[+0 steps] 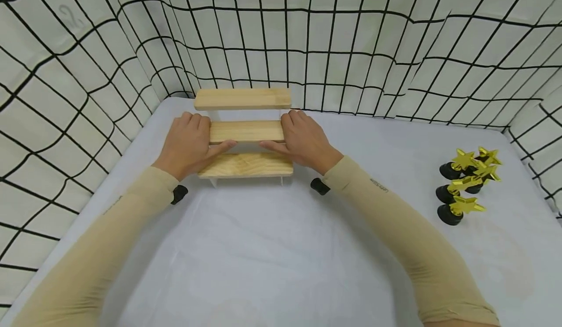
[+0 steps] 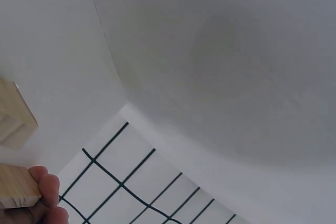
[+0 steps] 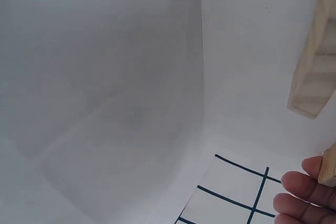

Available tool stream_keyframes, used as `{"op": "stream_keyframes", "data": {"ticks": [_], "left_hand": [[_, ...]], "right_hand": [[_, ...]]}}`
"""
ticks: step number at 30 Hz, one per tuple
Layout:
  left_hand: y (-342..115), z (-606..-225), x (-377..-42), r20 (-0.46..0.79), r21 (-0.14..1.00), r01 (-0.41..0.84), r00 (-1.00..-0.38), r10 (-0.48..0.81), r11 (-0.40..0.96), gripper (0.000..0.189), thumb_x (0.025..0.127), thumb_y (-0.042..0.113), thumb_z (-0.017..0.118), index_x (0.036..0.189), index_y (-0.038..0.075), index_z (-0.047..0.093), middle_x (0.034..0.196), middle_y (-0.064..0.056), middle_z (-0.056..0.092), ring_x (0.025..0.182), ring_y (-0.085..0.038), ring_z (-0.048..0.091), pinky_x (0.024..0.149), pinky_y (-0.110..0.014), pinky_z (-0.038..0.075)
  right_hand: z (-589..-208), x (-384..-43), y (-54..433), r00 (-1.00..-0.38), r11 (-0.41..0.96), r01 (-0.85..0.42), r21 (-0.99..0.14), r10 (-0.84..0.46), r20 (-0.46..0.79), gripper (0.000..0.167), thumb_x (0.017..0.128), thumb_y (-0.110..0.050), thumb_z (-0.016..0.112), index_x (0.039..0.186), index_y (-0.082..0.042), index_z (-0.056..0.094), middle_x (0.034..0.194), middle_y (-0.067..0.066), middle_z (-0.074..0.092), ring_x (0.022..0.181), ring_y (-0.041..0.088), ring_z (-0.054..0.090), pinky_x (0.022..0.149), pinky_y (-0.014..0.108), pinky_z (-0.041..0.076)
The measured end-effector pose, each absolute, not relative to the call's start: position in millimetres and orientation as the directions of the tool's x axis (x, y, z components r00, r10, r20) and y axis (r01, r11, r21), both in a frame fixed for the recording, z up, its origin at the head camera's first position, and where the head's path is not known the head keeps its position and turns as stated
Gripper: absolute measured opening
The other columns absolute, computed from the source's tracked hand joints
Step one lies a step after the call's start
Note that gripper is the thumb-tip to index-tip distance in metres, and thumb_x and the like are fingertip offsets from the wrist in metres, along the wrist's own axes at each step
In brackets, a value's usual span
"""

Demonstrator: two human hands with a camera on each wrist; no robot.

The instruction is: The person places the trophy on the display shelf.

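A small stand with three wooden tiers on pale supports is at the back of the white table. My left hand (image 1: pixel 186 144) grips the left end of the middle board (image 1: pixel 247 132), thumb along its front edge. At the opposite end, my right hand (image 1: pixel 309 139) holds the same board in a matching grip. The top board (image 1: pixel 243 99) rises behind the hands, and the bottom board (image 1: pixel 246 165) lies in front of them. In the left wrist view, fingertips (image 2: pixel 50 187) curl around a board end; the right wrist view shows fingers (image 3: pixel 302 187) at the other end.
Several gold star trophies (image 1: pixel 467 205) with black bases cluster on the right side of the white-covered table (image 1: pixel 263 249). Black wire grid panels (image 1: pixel 333 49) stand along the back and both sides, close behind the stand.
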State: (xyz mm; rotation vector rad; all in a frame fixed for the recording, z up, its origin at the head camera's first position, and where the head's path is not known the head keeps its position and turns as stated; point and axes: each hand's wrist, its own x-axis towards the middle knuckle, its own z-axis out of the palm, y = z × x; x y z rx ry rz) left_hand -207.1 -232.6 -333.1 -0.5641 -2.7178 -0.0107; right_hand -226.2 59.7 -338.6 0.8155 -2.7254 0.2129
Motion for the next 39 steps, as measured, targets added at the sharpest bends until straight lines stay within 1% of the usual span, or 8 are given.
{"op": "stream_keyframes", "data": {"ticks": [5, 9, 14, 20, 25, 31, 36, 39], "left_hand": [[-225, -333, -203, 0.352, -0.068, 0.395, -0.850, 0.392, 0.916, 0.073, 0.090, 0.064, 0.066, 0.095, -0.008, 0.055, 0.088, -0.024, 0.060, 0.090, -0.042, 0.053, 0.080, -0.052, 0.045], [-217, -335, -201, 0.368, -0.066, 0.414, -0.835, 0.408, 0.908, 0.073, 0.090, 0.066, 0.064, 0.094, -0.007, 0.055, 0.086, -0.022, 0.060, 0.088, -0.042, 0.054, 0.077, -0.050, 0.045], [-207, -337, -196, 0.406, -0.085, 0.438, -0.805, 0.433, 0.895, 0.075, 0.089, 0.068, 0.062, 0.092, -0.007, 0.056, 0.083, -0.021, 0.059, 0.084, -0.040, 0.055, 0.073, -0.047, 0.044], [-195, -340, -188, 0.463, -0.103, 0.489, -0.747, 0.477, 0.866, 0.081, 0.090, 0.074, 0.056, 0.091, -0.007, 0.057, 0.083, -0.021, 0.060, 0.081, -0.040, 0.055, 0.070, -0.046, 0.045], [-183, -343, -184, 0.515, -0.113, 0.528, -0.693, 0.504, 0.842, 0.091, 0.092, 0.082, 0.040, 0.089, -0.007, 0.057, 0.082, -0.021, 0.061, 0.079, -0.040, 0.056, 0.068, -0.045, 0.045], [-167, -349, -181, 0.549, -0.116, 0.554, -0.656, 0.518, 0.825, 0.086, 0.091, 0.081, 0.046, 0.087, -0.004, 0.056, 0.078, -0.019, 0.059, 0.076, -0.038, 0.055, 0.065, -0.043, 0.044], [-154, -351, -178, 0.592, -0.116, 0.576, -0.614, 0.522, 0.809, 0.086, 0.091, 0.082, 0.042, 0.084, -0.003, 0.054, 0.074, -0.017, 0.056, 0.072, -0.037, 0.053, 0.061, -0.042, 0.042], [-147, -352, -176, 0.609, -0.114, 0.588, -0.595, 0.524, 0.801, 0.089, 0.092, 0.084, 0.037, 0.084, -0.003, 0.055, 0.074, -0.017, 0.056, 0.071, -0.036, 0.053, 0.061, -0.042, 0.041]], "right_hand": [[-340, -220, 68, -0.794, 0.833, -0.552, -0.037, -0.512, 0.328, 0.070, 0.093, -0.073, 0.054, 0.096, -0.003, 0.056, 0.083, 0.008, 0.054, 0.077, 0.025, 0.050, 0.072, 0.034, 0.044], [-341, -214, 76, -0.799, 0.842, -0.538, -0.030, -0.499, 0.335, 0.070, 0.092, -0.073, 0.056, 0.096, -0.003, 0.056, 0.083, 0.008, 0.053, 0.076, 0.025, 0.050, 0.070, 0.034, 0.043], [-342, -207, 88, -0.779, 0.840, -0.542, -0.019, -0.494, 0.386, 0.069, 0.091, -0.072, 0.060, 0.095, -0.003, 0.056, 0.081, 0.007, 0.052, 0.072, 0.024, 0.049, 0.066, 0.033, 0.042], [-348, -195, 104, -0.740, 0.831, -0.556, 0.023, -0.507, 0.443, 0.066, 0.089, -0.068, 0.065, 0.093, -0.002, 0.055, 0.078, 0.008, 0.052, 0.070, 0.024, 0.048, 0.064, 0.034, 0.041], [-350, -184, 116, -0.730, 0.832, -0.553, 0.030, -0.502, 0.464, 0.066, 0.088, -0.067, 0.067, 0.091, -0.002, 0.056, 0.075, 0.007, 0.050, 0.068, 0.023, 0.046, 0.061, 0.033, 0.039], [-352, -172, 131, -0.739, 0.845, -0.534, 0.027, -0.483, 0.470, 0.068, 0.086, -0.066, 0.071, 0.093, 0.000, 0.055, 0.078, 0.009, 0.053, 0.069, 0.025, 0.047, 0.061, 0.033, 0.040], [-351, -163, 144, -0.750, 0.852, -0.523, 0.016, -0.469, 0.467, 0.069, 0.085, -0.065, 0.072, 0.096, 0.001, 0.056, 0.080, 0.011, 0.053, 0.071, 0.025, 0.048, 0.063, 0.034, 0.041], [-351, -157, 152, -0.750, 0.855, -0.519, 0.012, -0.462, 0.474, 0.073, 0.087, -0.070, 0.066, 0.098, 0.002, 0.056, 0.081, 0.011, 0.055, 0.071, 0.026, 0.049, 0.062, 0.034, 0.041]]}}
